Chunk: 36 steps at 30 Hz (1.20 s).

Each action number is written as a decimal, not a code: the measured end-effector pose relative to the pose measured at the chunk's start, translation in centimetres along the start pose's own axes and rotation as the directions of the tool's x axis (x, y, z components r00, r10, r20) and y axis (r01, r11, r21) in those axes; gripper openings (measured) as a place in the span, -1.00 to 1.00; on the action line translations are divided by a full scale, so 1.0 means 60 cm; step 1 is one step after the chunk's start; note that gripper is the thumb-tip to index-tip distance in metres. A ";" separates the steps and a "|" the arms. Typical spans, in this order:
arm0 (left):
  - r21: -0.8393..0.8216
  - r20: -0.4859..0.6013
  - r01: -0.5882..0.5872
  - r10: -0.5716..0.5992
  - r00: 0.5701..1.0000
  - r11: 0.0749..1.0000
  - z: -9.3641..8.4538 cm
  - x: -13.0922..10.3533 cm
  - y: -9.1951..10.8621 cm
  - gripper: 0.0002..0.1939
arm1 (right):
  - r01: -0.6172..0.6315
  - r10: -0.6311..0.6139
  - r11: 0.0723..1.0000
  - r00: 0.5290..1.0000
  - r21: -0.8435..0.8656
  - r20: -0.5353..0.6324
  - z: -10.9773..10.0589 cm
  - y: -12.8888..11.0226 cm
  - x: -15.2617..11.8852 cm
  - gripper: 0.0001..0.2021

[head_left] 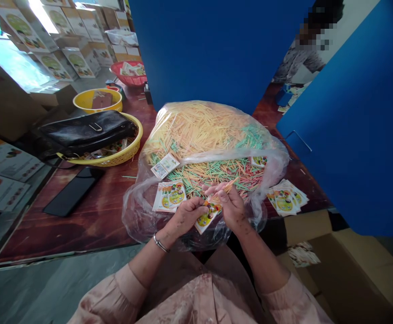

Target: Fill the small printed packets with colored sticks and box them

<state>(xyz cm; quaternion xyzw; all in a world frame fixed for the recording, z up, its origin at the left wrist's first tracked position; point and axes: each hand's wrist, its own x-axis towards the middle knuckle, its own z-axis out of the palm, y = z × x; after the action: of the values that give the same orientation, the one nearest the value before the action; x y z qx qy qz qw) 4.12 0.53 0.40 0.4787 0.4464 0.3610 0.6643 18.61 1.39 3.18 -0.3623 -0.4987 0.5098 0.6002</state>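
Note:
My left hand (186, 216) grips a small printed paper packet (206, 219) with a yellow and green picture. My right hand (230, 204) pinches a small bunch of coloured sticks (229, 186) at the packet's top edge. Both hands hover over the near rim of a big clear plastic bag (274, 157) heaped with yellow, green and pink sticks (199, 126). A stack of the same packets (169, 196) lies inside the bag, just left of my left hand. Two more packets (164, 165) lie further back on the sticks.
Loose packets (287, 197) lie on the wooden table right of the bag. A yellow basket (129, 153) holds a black purse (85, 130); a black phone (71, 191) lies in front. Blue panels (351, 135) stand behind and right. A person sits far back right. An open carton (345, 270) sits low right.

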 end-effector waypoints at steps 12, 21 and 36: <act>-0.112 -0.143 -0.048 0.031 0.989 0.993 0.022 0.023 -0.013 -0.77 | -0.172 0.187 0.969 0.980 0.178 -0.068 -0.002 0.034 0.009 -0.89; -0.172 -0.099 -0.099 0.083 0.992 0.980 0.028 0.047 0.014 -0.77 | -0.163 0.192 0.952 0.977 0.261 -0.090 -0.014 0.023 0.037 -0.74; -0.099 -0.028 -0.072 0.069 0.997 0.993 0.020 0.052 0.017 -0.74 | -0.317 0.324 0.945 0.940 -0.077 0.106 -0.057 0.024 0.054 -0.60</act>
<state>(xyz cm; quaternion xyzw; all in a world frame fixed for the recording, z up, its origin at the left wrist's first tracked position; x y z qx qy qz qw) 6.26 3.27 0.78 0.4559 0.4186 0.4118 0.6688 21.53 5.11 1.75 -0.4253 -0.4822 0.6064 0.4679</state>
